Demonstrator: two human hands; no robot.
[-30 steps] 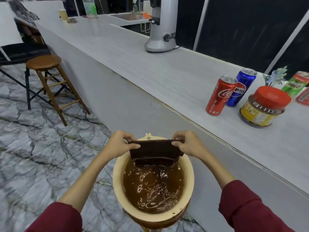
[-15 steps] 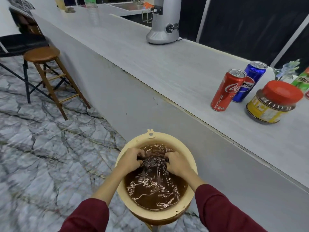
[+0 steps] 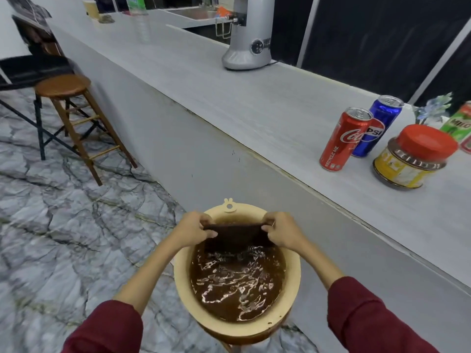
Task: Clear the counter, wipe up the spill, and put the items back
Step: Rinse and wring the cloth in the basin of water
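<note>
A beige plastic basin [image 3: 182, 276] full of brown water sits low in front of me on a stool. Above its far side I hold a dark brown wet cloth [image 3: 235, 236] stretched flat, its lower edge at the water. My left hand [image 3: 192, 229] pinches the cloth's left top corner and my right hand [image 3: 281, 231] pinches the right top corner. On the grey counter [image 3: 254, 103] to the right stand a red Coca-Cola can [image 3: 342, 140], a blue Pepsi can [image 3: 377, 126], a red-lidded jar [image 3: 413, 156] and a green Milo pack [image 3: 458, 124].
A silver appliance [image 3: 248, 36] stands further back on the counter, with a sink [image 3: 196, 14] behind it. A wooden stool [image 3: 68, 98] and a black folding chair [image 3: 23, 72] stand on the marble floor at left. A small plant [image 3: 433, 108] sits behind the cans.
The cloth was held up over the basin, then plunged and bunched in the brown water half a second ago. Now both hands have lifted it out and stretched it flat again.
</note>
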